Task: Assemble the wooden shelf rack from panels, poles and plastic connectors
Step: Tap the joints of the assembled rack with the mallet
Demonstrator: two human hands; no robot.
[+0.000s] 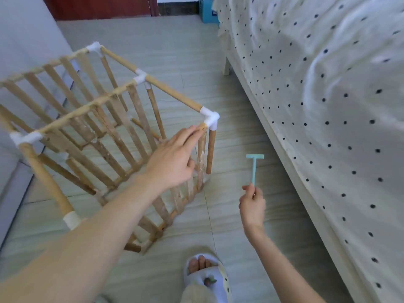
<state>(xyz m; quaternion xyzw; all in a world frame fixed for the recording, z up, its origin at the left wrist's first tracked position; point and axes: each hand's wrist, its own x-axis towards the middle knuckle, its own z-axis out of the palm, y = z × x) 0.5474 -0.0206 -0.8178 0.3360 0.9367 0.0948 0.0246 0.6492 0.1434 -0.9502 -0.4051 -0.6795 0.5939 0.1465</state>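
Pale striped floor tiles (229, 215) run under everything you see, with your slippered foot (205, 274) nearest the bottom edge. Just right of the rack, your right hand (252, 206) pinches the handle end of a small teal plastic hammer (254, 166), its head pointing away from you and clear of the wood. Your left hand (172, 158) reaches over the rack (91, 132) with fingers straight and relaxed, fingertips (193, 130) resting on the top rail beside the near white corner connector (211, 119). That rack stands on the floor on its poles, slatted panels joined. Right of the rack hangs a dotted bedspread (328, 95); beyond it, a wall (24, 29) and dark door (98, 6).
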